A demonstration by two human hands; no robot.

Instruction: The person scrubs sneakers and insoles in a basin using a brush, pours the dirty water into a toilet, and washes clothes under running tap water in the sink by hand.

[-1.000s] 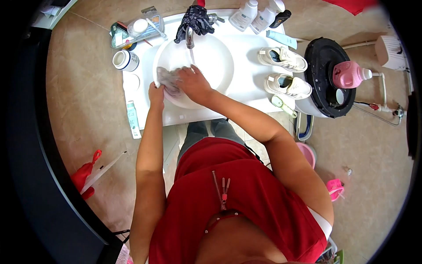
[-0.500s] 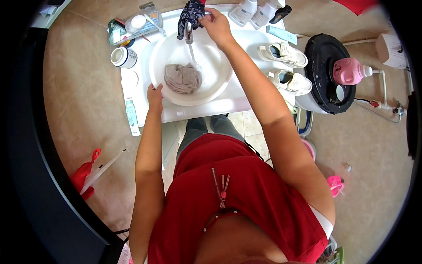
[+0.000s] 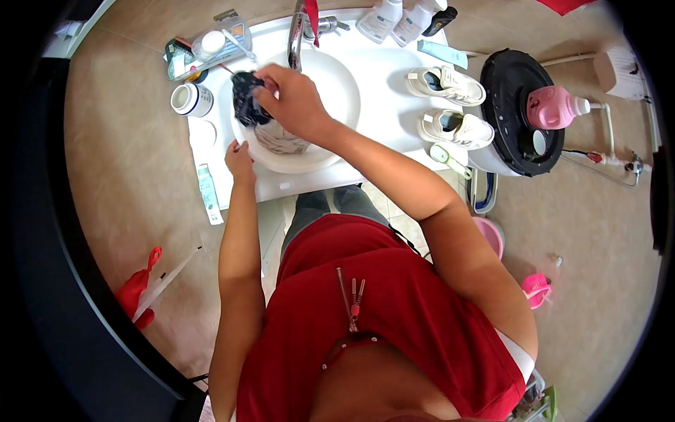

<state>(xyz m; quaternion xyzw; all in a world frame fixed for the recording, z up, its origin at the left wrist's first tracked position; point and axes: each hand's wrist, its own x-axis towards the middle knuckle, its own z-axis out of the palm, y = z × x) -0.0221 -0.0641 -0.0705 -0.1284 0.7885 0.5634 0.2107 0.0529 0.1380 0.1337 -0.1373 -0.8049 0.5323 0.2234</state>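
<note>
Pinched in my right hand (image 3: 292, 98) is a dark patterned cloth (image 3: 247, 100), held over the left part of the white basin (image 3: 344, 91). Beneath it a wet greyish-beige cloth (image 3: 283, 138) lies in the basin, partly covered by the dark cloth and my hand. My left hand (image 3: 240, 158) is closed at the basin's lower left rim; whether it grips the rim is hard to make out. Above the basin stands the metal faucet (image 3: 295, 42), with a red strip (image 3: 312, 21) hanging beside it.
White shoes (image 3: 446, 86) stand right of the basin, near a green-handled brush (image 3: 450, 160). White bottles (image 3: 380, 21) line the back. At left are an open jar (image 3: 192, 100), a tube (image 3: 209, 193) and a clear box (image 3: 211, 49). A pink jug (image 3: 555, 107) rests on a black lid (image 3: 506, 112).
My right hand took the dark cloth off the faucet and brought it down to the left over the basin. The beige cloth, held earlier, now lies in the basin.
</note>
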